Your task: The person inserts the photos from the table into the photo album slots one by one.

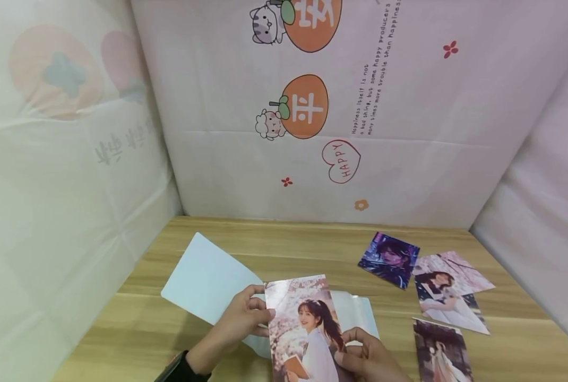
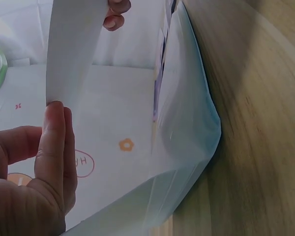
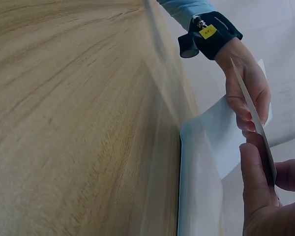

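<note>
A photo card (image 1: 303, 329) of a person with a ponytail among pink blossoms is held up by both hands. My left hand (image 1: 238, 318) pinches its left edge between thumb and fingers, and my right hand (image 1: 367, 355) pinches its right edge lower down. In the left wrist view the card's plain white back (image 2: 73, 49) shows. Below and behind the card lies an open photo album (image 1: 207, 276) with a pale blue cover and clear sleeves, partly hidden by the card and hands. The right wrist view shows the card (image 3: 253, 108) edge-on between the fingers.
To the right on the wooden table (image 1: 136, 318) lie a purple photo (image 1: 391, 260), a blossom photo (image 1: 448, 273) overlapping another photo (image 1: 461, 313), and a dark photo (image 1: 441, 350) nearer the front. Printed white cloth (image 1: 246, 175) walls the back and both sides.
</note>
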`<action>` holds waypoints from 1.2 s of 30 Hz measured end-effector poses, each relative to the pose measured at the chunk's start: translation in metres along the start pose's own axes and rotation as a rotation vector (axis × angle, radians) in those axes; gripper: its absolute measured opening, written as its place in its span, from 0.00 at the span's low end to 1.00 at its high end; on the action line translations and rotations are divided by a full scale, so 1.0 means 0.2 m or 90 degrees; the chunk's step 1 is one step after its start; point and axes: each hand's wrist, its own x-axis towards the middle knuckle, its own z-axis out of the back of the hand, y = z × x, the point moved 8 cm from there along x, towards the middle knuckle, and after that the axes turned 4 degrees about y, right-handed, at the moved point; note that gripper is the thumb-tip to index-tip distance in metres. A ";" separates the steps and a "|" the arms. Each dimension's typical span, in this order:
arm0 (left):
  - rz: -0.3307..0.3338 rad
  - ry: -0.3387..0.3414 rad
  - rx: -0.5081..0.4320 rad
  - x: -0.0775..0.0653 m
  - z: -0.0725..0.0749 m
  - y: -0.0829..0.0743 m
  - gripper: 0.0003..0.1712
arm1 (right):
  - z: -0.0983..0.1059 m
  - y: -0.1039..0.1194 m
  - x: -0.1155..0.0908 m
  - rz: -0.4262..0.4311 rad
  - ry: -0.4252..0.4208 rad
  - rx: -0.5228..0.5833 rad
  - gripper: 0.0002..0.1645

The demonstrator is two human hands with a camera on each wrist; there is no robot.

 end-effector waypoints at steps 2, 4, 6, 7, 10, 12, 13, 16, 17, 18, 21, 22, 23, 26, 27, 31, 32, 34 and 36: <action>0.001 -0.006 -0.002 0.00 0.01 0.00 0.34 | 0.00 0.00 0.00 0.001 0.001 -0.003 0.10; 0.002 -0.013 -0.005 0.00 0.02 0.01 0.33 | 0.00 -0.01 0.00 0.000 0.007 0.000 0.11; -0.002 -0.020 -0.005 0.01 0.03 0.00 0.32 | -0.01 -0.01 0.00 0.003 0.017 0.001 0.11; -0.003 -0.023 -0.004 0.01 0.04 0.00 0.31 | -0.01 -0.02 0.00 0.002 0.022 0.004 0.10; -0.007 -0.027 -0.003 0.02 0.05 0.00 0.28 | -0.01 -0.03 0.00 -0.002 0.031 0.012 0.11; -0.008 -0.027 0.000 0.02 0.05 0.00 0.27 | -0.01 -0.03 0.00 -0.001 0.029 0.012 0.12; -0.009 -0.027 0.003 0.02 0.05 0.00 0.26 | -0.01 -0.03 0.00 -0.003 0.026 0.012 0.13; -0.009 -0.031 0.006 0.01 0.06 0.00 0.26 | 0.02 -0.02 -0.01 0.005 0.009 -0.010 0.16; -0.008 -0.033 0.006 0.01 0.07 0.00 0.26 | 0.03 0.00 -0.01 0.014 0.003 -0.022 0.18; -0.008 -0.036 0.006 0.01 0.07 0.00 0.26 | 0.05 0.01 -0.02 0.026 -0.005 -0.040 0.20; -0.005 -0.041 0.006 0.01 0.08 0.01 0.26 | 0.11 0.09 -0.05 0.075 -0.047 -0.225 0.23; -0.005 -0.041 0.006 0.01 0.08 0.01 0.26 | 0.13 0.12 -0.06 0.092 -0.064 -0.314 0.24; -0.005 -0.042 0.007 0.01 0.09 0.01 0.25 | 0.15 0.15 -0.07 0.108 -0.078 -0.411 0.25; -0.005 -0.044 0.008 0.01 0.09 0.02 0.24 | 0.19 0.20 -0.11 0.134 -0.115 -0.700 0.28; -0.005 -0.045 0.008 0.01 0.09 0.02 0.24 | 0.21 0.20 -0.12 0.128 -0.112 -0.756 0.29; -0.006 -0.048 0.006 0.00 0.10 0.02 0.23 | 0.26 0.15 -0.15 0.120 -0.085 -0.902 0.34; -0.006 -0.049 0.005 0.00 0.10 0.02 0.23 | 0.27 0.13 -0.16 0.123 -0.080 -0.925 0.35; -0.006 -0.049 0.004 0.00 0.10 0.02 0.23 | 0.29 0.10 -0.17 0.135 -0.076 -0.967 0.35; -0.007 -0.049 0.002 0.00 0.09 0.02 0.23 | 0.32 0.06 -0.17 0.106 -0.061 -0.962 0.36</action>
